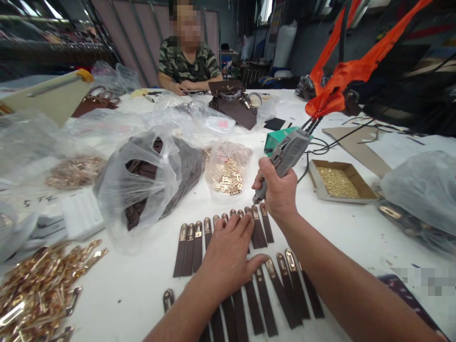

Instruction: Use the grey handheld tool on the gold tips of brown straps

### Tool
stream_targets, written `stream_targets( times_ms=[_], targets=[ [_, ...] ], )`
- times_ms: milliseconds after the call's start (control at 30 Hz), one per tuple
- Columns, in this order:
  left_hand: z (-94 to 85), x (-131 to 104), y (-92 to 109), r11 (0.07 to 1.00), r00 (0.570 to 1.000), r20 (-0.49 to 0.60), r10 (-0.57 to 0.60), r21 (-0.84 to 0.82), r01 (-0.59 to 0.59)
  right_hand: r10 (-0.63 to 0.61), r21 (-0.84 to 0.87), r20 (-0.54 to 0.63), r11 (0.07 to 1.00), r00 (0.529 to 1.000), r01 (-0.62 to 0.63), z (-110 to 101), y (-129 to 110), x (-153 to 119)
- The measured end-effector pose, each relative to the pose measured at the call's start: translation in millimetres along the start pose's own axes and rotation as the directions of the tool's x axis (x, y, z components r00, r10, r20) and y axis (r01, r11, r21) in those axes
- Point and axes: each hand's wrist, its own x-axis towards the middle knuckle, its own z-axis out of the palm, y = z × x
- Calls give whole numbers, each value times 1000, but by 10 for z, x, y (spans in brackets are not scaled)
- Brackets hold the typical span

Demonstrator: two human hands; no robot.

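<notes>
Brown leather straps [228,266] with gold clasps lie rowed on the white counter [356,232], left hand [228,259] flat and released pinning them, right hand [280,190] clenched round a grey electric screwdriver [285,156] at the far row, bagged straps [142,185] remaining.

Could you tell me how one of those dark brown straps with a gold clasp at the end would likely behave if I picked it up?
Each dark brown leather-like strap with a gold metal clasp lies thin and flat, so it would probably bend but not flop. The clasp probably makes that end heavier, so it may dip. The left hand presses flat on the row, which suggests they slide easily on the smooth white table.
</notes>
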Motion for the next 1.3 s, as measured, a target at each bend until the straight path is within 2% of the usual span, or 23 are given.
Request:
stream_targets(
  times_ms=[200, 900, 1100, 1300],
  targets=[
    [-14, -13, 26, 1000, 1000, 5, -11, -12, 11, 56, -48, 8, 997, 998, -56, 24, 62, -32],
    [-24, 24, 75, 998, 998, 31, -46, -46, 47, 61, -165, 35, 985, 998, -54, 34, 208, -47],
    [-17, 18, 68, 998, 999, 27, -43, -49, 45, 46, -164, 80, 986, 996, -33, 53, 196, -45],
    [-29, 35, 64, 998, 999, 17, -35, -56, 36, 44, -255, 196, 967, 980, 7, 70, 133, -66]
  ],
)
